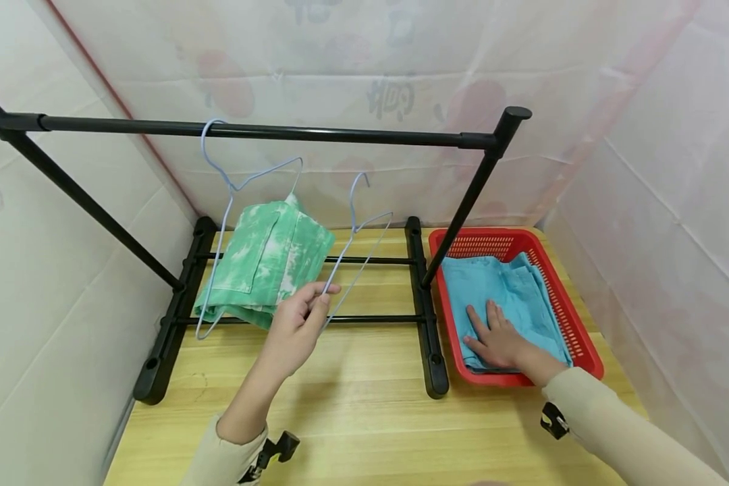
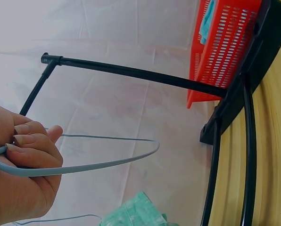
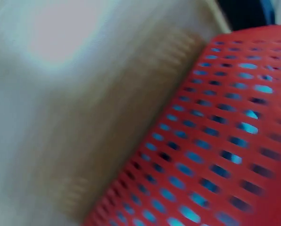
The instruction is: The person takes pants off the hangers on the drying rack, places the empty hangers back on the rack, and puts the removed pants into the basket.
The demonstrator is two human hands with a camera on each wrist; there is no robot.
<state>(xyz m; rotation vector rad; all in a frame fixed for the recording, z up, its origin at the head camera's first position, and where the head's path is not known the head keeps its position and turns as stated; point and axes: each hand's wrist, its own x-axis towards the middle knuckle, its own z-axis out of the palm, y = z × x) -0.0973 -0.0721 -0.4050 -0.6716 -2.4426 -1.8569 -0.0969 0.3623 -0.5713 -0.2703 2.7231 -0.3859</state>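
Observation:
My left hand [image 1: 300,324] grips the lower part of a light blue wire hanger [image 1: 354,233], whose hook points up, apart from the rod. In the left wrist view, the fingers curl round the hanger's wire [image 2: 107,164]. Spread out on a folded blue cloth [image 1: 504,277], my right hand [image 1: 497,341] reaches into a red basket [image 1: 574,331]. The right wrist view catches only the basket's perforated side [image 3: 211,141], blurred, and not the hand. Left of my left hand, a green and white tie-dyed garment [image 1: 267,256] hangs on another blue hanger [image 1: 225,202], hooked over the rod.
A black garment rack [image 1: 340,133] spans the wooden table [image 1: 352,412], its feet [image 1: 428,337] and low crossbars between my hands and the back. The basket stands beside the rack's right foot. Pale curtains [image 1: 352,61] enclose the back and sides.

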